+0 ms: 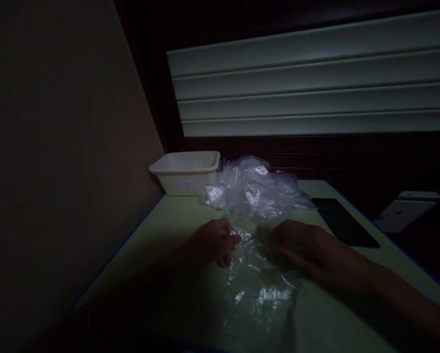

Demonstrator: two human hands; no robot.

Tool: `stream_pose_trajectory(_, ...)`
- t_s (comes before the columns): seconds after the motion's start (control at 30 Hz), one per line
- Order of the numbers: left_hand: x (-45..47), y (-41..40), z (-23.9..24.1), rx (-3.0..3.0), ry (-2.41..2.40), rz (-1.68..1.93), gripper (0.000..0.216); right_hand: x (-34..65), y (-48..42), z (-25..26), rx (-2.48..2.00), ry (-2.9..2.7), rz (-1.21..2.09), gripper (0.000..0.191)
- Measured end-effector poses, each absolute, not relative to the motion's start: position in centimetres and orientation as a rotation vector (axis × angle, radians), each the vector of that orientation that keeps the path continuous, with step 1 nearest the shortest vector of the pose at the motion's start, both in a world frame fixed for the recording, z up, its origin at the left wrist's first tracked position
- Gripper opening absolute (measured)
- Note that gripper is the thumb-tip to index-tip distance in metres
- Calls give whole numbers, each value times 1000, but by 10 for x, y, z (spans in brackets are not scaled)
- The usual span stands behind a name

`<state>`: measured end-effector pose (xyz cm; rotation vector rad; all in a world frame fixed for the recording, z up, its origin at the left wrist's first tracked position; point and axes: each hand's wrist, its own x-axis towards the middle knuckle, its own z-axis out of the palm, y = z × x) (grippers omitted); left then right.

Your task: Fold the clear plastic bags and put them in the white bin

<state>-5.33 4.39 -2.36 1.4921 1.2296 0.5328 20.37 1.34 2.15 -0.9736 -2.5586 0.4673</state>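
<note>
A clear plastic bag (pixel 258 289) lies flattened on the table in front of me, glinting in the dim light. My left hand (pixel 220 242) is closed at the bag's upper left edge, pinching it between thumb and fingers. On the other side, my right hand (pixel 308 247) hovers over the bag's right part. Its thumb stands apart from the fingers and nothing shows between them, though the fingertips are blurred. Just beyond both hands is a loose heap of clear plastic bags (pixel 256 189).
A white plastic bin (pixel 186 179) stands at the table's back left, against the wall. To the right lies a dark flat tablet-like slab (pixel 345 223). White boxes (pixel 405 213) sit beyond the right edge of the pale green table (pixel 176 220). A slatted panel rises behind.
</note>
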Motion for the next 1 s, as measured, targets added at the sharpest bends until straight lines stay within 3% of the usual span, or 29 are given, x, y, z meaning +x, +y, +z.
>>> stream_pose_trajectory(0.2, -73, 41, 11, 2290, 1712, 340, 36, 200, 15, 19, -948, -2738, 482, 20)
stream_pose_trajectory(0.37, -74, 54, 14, 2368, 1733, 215, 37, 199, 16, 18, -919, -2737, 512, 23)
stream_pose_trajectory(0.6, -66, 44, -12, 2529, 1711, 475, 27, 197, 16, 18, -902, -2686, 524, 24)
stream_pose_trajectory(0.77, -55, 20, -7, 2741, 1303, 685, 16, 200, 14, 24, -939, -2643, 611, 21)
stream_pose_trajectory(0.93, -43, 1, -2, 2800, 744, 597, 22, 209, 11, 34, -1073, -2600, 710, 15)
stream_pose_trajectory(1.0, -41, -4, -1, 2837, 638, 547, 20, 214, 9, 37, -1035, -2613, 725, 22)
